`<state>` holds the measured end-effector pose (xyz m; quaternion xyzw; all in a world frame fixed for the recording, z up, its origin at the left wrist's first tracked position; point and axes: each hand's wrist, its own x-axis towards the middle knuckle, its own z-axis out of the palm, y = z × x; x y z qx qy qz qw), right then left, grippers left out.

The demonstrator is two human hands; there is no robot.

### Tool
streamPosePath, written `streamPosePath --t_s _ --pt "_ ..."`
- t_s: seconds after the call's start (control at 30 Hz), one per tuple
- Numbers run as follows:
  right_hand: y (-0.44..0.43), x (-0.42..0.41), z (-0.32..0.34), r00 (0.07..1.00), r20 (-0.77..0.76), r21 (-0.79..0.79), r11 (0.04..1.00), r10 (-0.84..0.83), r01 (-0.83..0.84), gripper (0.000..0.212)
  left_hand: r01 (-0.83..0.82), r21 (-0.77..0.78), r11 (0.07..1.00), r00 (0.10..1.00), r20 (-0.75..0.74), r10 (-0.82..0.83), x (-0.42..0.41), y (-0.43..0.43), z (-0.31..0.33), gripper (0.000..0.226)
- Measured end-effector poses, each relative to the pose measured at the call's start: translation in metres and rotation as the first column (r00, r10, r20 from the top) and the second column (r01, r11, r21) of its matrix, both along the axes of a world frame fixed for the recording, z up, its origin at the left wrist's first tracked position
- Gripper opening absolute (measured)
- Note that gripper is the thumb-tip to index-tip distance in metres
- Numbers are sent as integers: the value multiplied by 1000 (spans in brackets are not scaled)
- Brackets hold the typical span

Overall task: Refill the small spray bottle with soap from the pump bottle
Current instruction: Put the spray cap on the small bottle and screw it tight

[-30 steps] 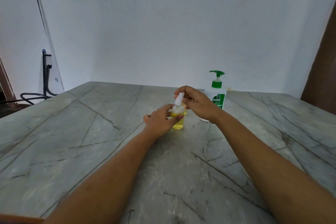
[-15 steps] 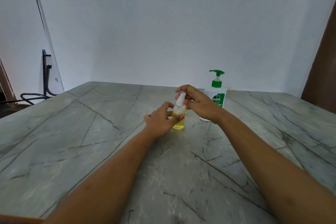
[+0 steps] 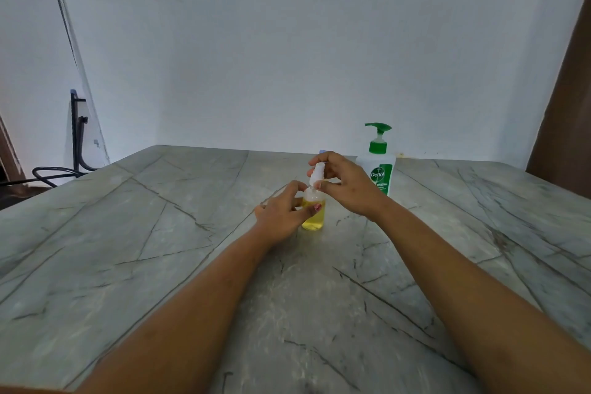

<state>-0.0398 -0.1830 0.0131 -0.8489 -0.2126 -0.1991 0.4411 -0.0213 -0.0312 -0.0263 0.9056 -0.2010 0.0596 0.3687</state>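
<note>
Head view: I hold the spray bottle [image 3: 314, 217] two-handed.
My left hand [image 3: 281, 213] grips its body; my right hand [image 3: 347, 184] pinches its white sprayer [image 3: 316, 173].

Left hand [image 3: 280, 215], right hand [image 3: 349, 189] (fingers [image 3: 330, 158] curled)

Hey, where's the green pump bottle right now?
In the head view, the pump bottle stands upright on the marble table, right of centre near the back wall, just behind the right hand gripping the small spray bottle.
</note>
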Motion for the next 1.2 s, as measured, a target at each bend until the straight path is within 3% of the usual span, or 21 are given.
streamPosePath --t_s 0.27,0.63,0.87,1.03,1.1,1.2 --pt "-5 1 1 985 -147 82 993 93 -82 43 36 -13 999 999 -33 -37 0 -1 0 43" --pt "-7 -1 4 995 -85 -91 994 58 -66 36 79 -55 995 993 -89 -83 5 -1 -3 42" --pt "0 1 2 986 43 -117 980 -159 163 37 48 -16 999 998 -31 -49 4 0 -4 46" --pt "10 4 -8 922 160 -98 924 -353 370 41 -6 32 999 1000 0 6 6 -2 -4 56" --pt "10 5 -10 929 139 -89 930 -344 357 46 -8 35 999 1000 13 8 5 -1 -4 55" --pt "5 2 -6 979 -30 16 979 -203 204 45 11 28 1000 1000 20 -12 2 -1 -2 52"
